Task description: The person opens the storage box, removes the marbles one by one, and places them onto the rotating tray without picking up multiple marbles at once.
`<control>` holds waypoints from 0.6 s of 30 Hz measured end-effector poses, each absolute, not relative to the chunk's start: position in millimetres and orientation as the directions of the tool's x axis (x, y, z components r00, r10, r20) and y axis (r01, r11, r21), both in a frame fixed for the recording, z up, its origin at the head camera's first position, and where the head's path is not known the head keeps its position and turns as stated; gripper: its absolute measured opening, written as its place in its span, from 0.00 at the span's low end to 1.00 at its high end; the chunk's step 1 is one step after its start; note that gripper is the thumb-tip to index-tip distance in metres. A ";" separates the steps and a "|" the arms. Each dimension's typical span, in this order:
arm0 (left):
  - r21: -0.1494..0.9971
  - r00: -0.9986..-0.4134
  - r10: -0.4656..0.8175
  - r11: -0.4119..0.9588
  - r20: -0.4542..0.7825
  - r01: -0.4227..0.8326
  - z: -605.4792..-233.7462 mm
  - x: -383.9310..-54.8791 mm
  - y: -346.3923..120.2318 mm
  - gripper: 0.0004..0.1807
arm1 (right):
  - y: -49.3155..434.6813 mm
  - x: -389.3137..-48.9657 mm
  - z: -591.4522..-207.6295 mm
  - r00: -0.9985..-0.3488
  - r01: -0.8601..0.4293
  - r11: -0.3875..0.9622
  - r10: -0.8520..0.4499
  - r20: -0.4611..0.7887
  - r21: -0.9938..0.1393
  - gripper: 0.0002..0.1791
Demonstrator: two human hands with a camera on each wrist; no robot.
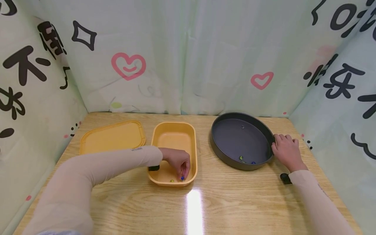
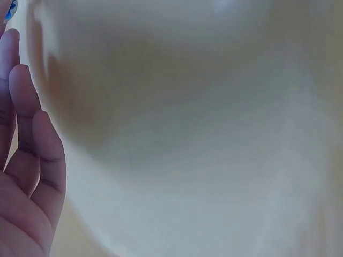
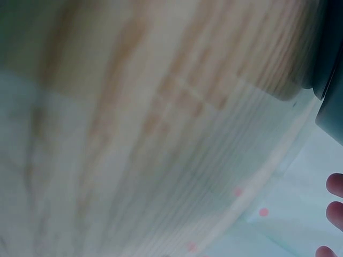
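My left hand (image 1: 180, 162) reaches down into a yellow-orange plastic container (image 1: 157, 130), pinching a blue marble (image 1: 182, 178) at its fingertips near the front wall. Part of this blue-and-white marble (image 2: 9, 9) shows at the corner of the left wrist view. Beside it a yellow marble (image 1: 172, 180) lies on the container's floor. My right hand (image 1: 286, 151) grips the right rim of a round dark grey pan (image 1: 226, 143). Inside the pan are a green-yellow marble (image 1: 241, 158), a blue marble (image 1: 253, 163) and a small clear marble (image 1: 242, 127).
A flat yellow-orange lid (image 1: 113, 137) lies left of the container, partly behind the left sleeve (image 1: 117, 164). Everything stands on a wooden table (image 1: 235, 202). Printed curtains (image 1: 188, 65) enclose its back and sides.
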State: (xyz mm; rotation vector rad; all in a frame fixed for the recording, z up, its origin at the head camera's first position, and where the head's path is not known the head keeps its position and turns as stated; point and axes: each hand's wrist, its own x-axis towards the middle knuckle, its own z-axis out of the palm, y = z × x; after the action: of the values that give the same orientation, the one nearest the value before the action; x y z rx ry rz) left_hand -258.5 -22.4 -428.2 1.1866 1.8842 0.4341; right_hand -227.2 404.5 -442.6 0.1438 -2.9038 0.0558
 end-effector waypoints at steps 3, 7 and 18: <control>0.659 -0.197 0.862 0.487 -0.467 0.573 -423.1 -261.0 -23.8 0.05 | 405.0 -227.5 -443.6 -0.966 -0.107 0.994 -0.097 0.238 -0.030 0.18; 0.657 -0.212 0.862 0.491 -0.460 0.572 -417.7 -265.3 -24.7 0.05 | 405.9 -228.9 -443.8 -0.965 -0.110 0.994 -0.100 0.244 -0.027 0.18; 0.648 -0.251 0.894 0.443 -0.372 0.619 -389.2 -279.1 -21.9 0.04 | 405.8 -228.0 -445.1 -0.962 -0.111 0.993 -0.099 0.256 -0.030 0.17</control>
State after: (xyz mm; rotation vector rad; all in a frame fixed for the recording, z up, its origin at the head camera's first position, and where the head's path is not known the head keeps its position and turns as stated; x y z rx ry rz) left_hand -279.1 -21.9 -389.2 1.2679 1.9771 0.4862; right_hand -228.0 405.8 -445.1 0.1542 -2.8798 0.0645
